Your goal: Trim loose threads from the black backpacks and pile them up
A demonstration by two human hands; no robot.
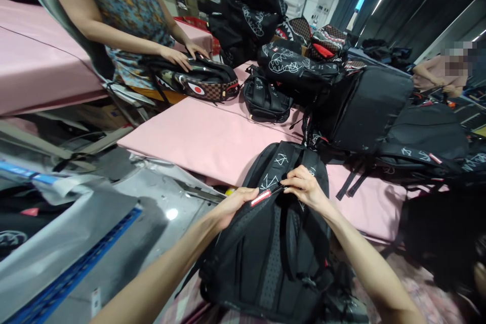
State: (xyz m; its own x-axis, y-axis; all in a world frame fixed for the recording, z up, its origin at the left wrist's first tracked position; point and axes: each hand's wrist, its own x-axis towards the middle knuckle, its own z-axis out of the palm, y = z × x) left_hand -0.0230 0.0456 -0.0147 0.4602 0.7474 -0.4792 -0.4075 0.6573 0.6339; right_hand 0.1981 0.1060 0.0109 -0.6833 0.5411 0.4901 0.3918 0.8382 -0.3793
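Note:
A black backpack (266, 258) with white scribbled drawings leans from my lap against the pink table edge, its back panel and shoulder straps facing up. My left hand (233, 205) is closed on the edge of a shoulder strap (270, 174), the thumb lying beside its red-and-white label (260, 198). Between the fingertips of my right hand (307, 187) is a thin black piece (279, 189) at the strap, pinched just right of the label. Whether it is a cord or a strap end I cannot tell.
The pink table (197, 136) holds a small black bag (266, 96) and piled black backpacks (364, 106). Across it, a co-worker's hands (182, 58) rest on a checkered bag (205, 83). A grey sheet with a blue strip (83, 263) is at left. Another person (440, 76) works at far right.

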